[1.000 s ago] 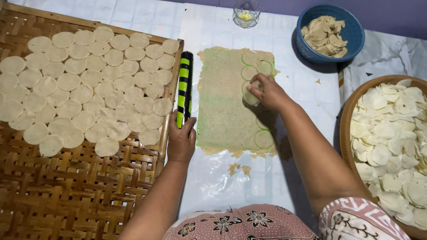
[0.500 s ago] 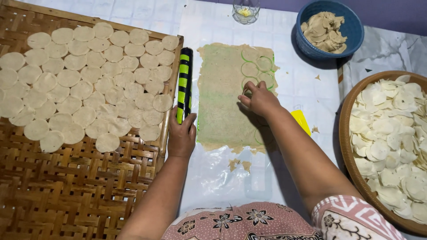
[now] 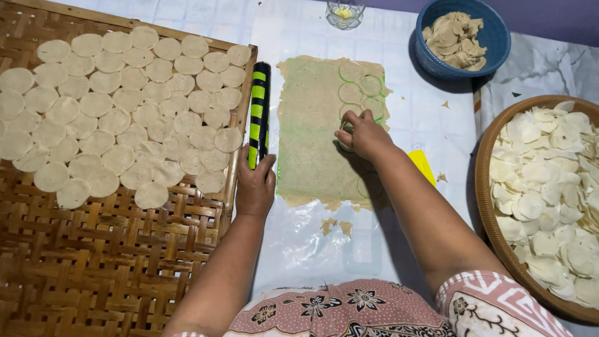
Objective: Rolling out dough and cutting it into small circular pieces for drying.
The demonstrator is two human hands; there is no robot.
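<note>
Light: bright, even, from overhead.
Shadows: soft, under the right arm and beside the blue bowl.
Glare: mild sheen on the plastic sheet.
Focus: sharp throughout.

Rolling pin, centre: black with lime-green bands. Dough sheet, centre: greenish-tan. Woven tray, left: brown basket-weave; pale beige rounds on it. Bowl, upper right: blue. Scraper: yellow. Garment, bottom: pink, dark floral print.

Open plastic-covered counter along the near edge. Woven bamboo tray blocks the left edge; round wicker basket and blue plastic bowl block the right.
</note>
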